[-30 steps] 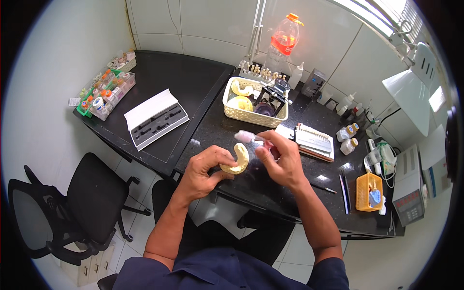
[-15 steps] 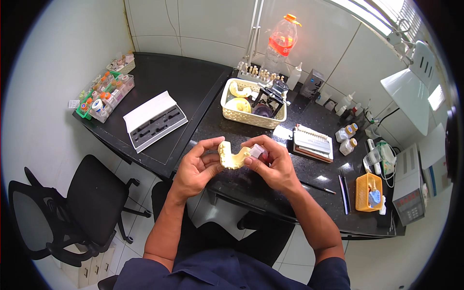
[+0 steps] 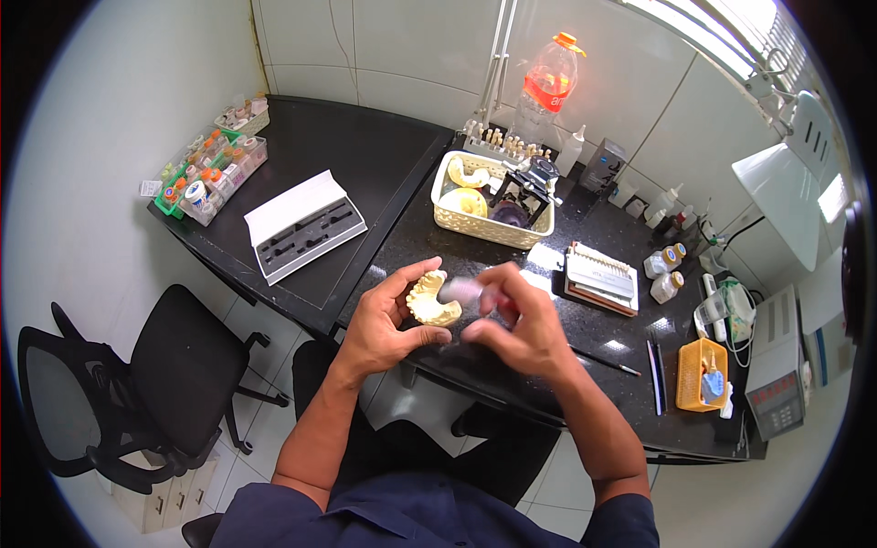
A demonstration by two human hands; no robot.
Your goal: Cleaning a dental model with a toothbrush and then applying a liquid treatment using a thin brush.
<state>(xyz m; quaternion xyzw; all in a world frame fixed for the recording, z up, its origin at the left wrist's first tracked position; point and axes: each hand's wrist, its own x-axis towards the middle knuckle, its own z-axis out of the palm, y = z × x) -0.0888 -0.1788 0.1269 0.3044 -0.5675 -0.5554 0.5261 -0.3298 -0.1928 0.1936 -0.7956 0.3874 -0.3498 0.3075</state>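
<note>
My left hand (image 3: 384, 324) grips a cream-yellow dental arch model (image 3: 429, 301), held above the front edge of the black counter (image 3: 365, 173). My right hand (image 3: 516, 324) is closed around a small pale, blurred bottle-like object (image 3: 464, 290) whose tip meets the model. Both hands are close together, fingers nearly touching.
A cream basket (image 3: 475, 224) with more casts and a dark articulator stands behind the hands. A grey open case (image 3: 306, 228) lies left, trays of small jars (image 3: 210, 169) far left. A tooth shade guide (image 3: 598, 279), small bottles, an orange basket (image 3: 699, 374) and a black chair (image 3: 137, 384) surround.
Both hands have come slightly nearer to me with the model. The right hand has shifted over the small bottle-like object, which is now blurred by motion.
</note>
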